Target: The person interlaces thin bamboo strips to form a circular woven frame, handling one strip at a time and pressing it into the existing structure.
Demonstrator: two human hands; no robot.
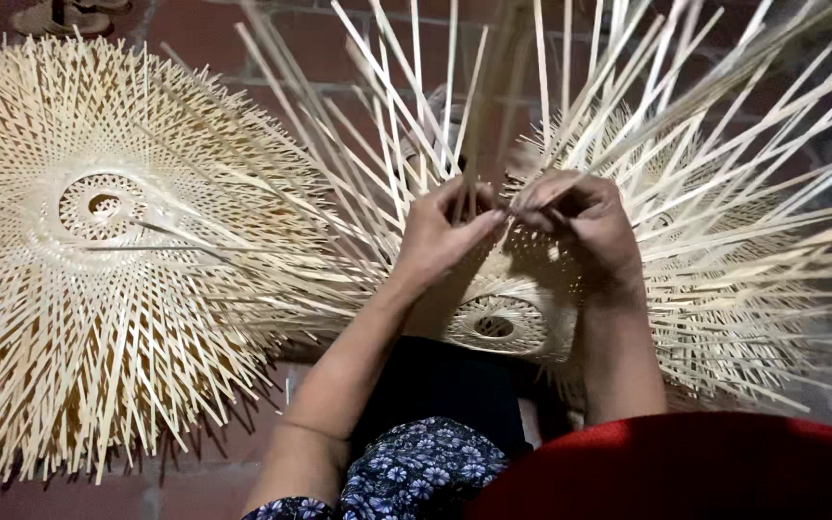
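A half-woven bamboo piece (503, 323) with a round open centre rests on my lap, its long pale strips fanning out to every side. My left hand (440, 231) pinches a thin upright bamboo strip (479, 135) just above the weave. My right hand (585, 217) grips strips right beside it, fingertips almost touching the left hand's. Both hands sit above the round centre. The exact strip under my right fingers is hidden.
A stack of finished round bamboo weaves (98, 250) with spiky edges lies on the brick floor (214, 481) at the left. More woven pieces (753, 289) spread behind at the right. A pair of sandals (65, 14) sits at the top left. Red cloth (686, 467) covers my right knee.
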